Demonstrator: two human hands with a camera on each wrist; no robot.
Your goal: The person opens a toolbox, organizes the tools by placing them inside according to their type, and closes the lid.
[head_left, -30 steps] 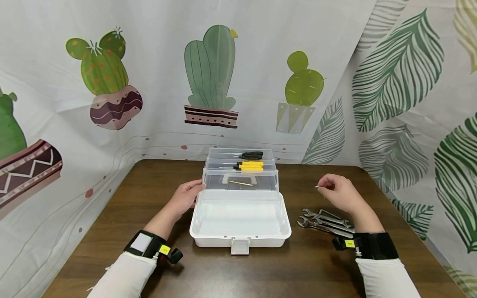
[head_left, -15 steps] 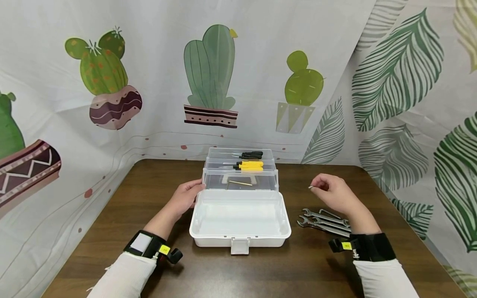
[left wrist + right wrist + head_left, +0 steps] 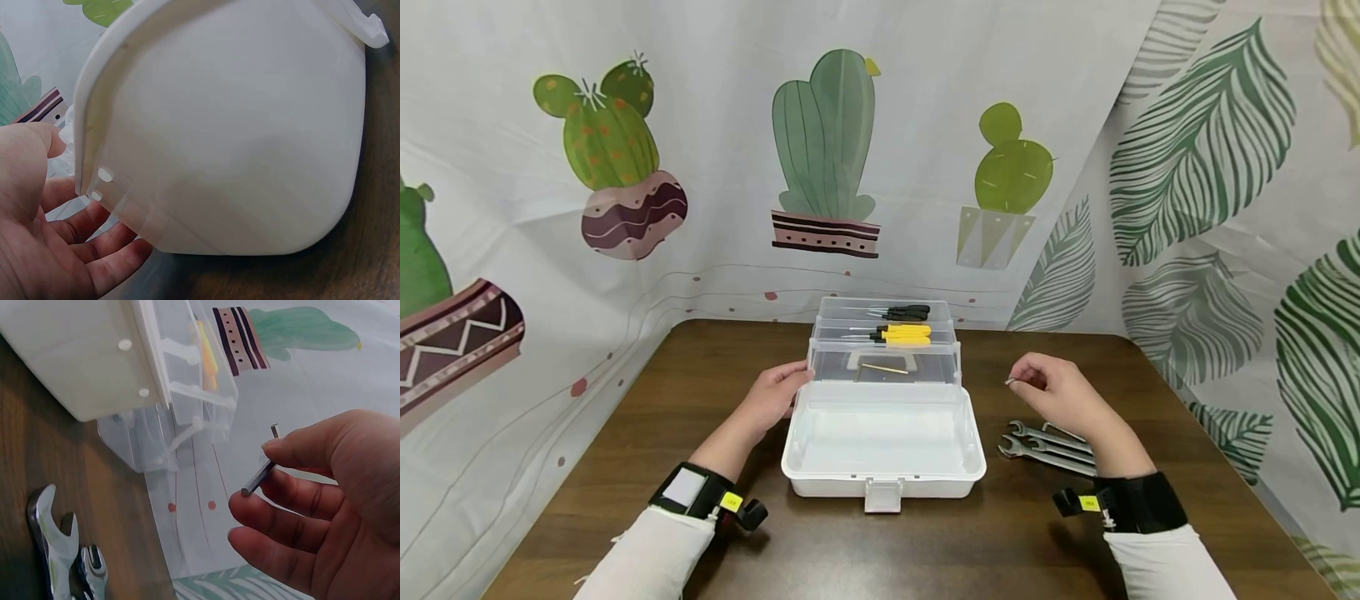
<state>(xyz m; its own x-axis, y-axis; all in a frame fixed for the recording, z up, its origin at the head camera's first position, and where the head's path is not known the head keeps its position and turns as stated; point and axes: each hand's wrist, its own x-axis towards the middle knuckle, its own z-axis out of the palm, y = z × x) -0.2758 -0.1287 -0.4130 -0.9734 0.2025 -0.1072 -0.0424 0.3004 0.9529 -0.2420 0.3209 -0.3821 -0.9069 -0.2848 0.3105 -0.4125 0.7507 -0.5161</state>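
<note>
A white toolbox (image 3: pixel 882 487) stands open, its clear tiered trays (image 3: pixel 827 364) folded out behind it. My left hand (image 3: pixel 777 392) holds its rear left corner, thumb and fingers around the edge in the left wrist view. To the right of the box, raised over the table, my right hand (image 3: pixel 1060 392) pinches a short silver hex key (image 3: pixel 259 478) between thumb and fingers. Black-handled screwdrivers (image 3: pixel 910 312) lie in the upper tray and yellow-handled screwdrivers (image 3: pixel 906 335) in the middle one. A thin gold-coloured rod (image 3: pixel 884 369) lies in the lowest tray.
Several open-end wrenches (image 3: pixel 1048 450) lie on the brown table (image 3: pixel 970 550) below my right hand. Another hex key (image 3: pixel 1063 431) beside them is partly hidden by the right wrist. A printed cloth (image 3: pixel 715 167) hangs behind the table.
My right hand has moved left toward the trays with the hex key, its forearm now covering more of the wrenches. The left hand and the toolbox have stayed in place.
</note>
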